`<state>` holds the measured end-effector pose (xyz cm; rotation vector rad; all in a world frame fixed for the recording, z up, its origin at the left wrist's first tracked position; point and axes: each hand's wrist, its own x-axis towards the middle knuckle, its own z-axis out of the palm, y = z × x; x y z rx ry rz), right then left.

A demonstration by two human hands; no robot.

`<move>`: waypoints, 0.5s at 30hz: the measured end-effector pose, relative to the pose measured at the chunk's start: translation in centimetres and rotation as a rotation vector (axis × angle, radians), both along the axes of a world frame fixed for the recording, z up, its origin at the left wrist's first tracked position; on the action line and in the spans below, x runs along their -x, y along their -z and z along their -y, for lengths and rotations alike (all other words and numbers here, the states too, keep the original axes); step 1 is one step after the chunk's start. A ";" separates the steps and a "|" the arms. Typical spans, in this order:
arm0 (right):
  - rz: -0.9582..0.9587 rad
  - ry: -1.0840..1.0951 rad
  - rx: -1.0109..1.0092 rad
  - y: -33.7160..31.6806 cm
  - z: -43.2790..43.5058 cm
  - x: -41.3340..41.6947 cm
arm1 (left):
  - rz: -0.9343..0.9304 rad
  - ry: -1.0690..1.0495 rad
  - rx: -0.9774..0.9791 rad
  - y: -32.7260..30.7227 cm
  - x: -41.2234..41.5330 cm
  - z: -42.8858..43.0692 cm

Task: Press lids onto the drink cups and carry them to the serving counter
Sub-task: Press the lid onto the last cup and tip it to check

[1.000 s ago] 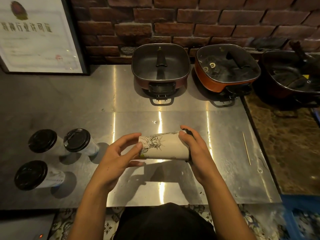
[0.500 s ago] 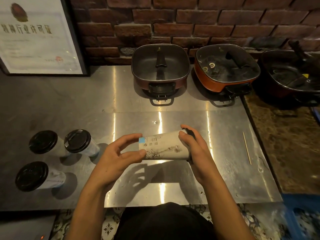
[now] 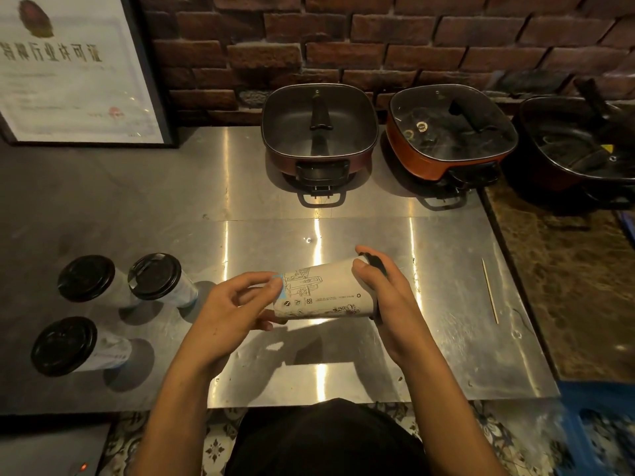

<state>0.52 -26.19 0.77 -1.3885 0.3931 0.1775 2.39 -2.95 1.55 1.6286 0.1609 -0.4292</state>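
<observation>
A white paper drink cup [image 3: 323,293] with black line drawings is held sideways above the steel counter [image 3: 429,355], between both my hands. My left hand [image 3: 233,314] grips its base end. My right hand [image 3: 385,300] wraps the rim end, where a black lid [image 3: 376,264] sits, mostly hidden under the fingers. Three other cups stand upright at the left with black lids on: one [image 3: 86,278] at the far left, one [image 3: 154,276] beside it, and one [image 3: 63,345] nearer to me.
Three square electric pots line the brick wall: a dark red one [image 3: 319,132], an orange one [image 3: 450,132] and a black one [image 3: 580,142]. A thin wooden stick [image 3: 489,290] lies at the right. A framed certificate [image 3: 72,70] leans at the back left.
The cup has turned about its long axis between my hands, so a different part of its print faces up. My hands stay in nearly the same place.
</observation>
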 end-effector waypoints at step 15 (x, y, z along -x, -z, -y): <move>-0.002 -0.002 -0.009 -0.4 0.2 -0.2 | 0.105 0.043 0.006 -0.1 0.2 -0.3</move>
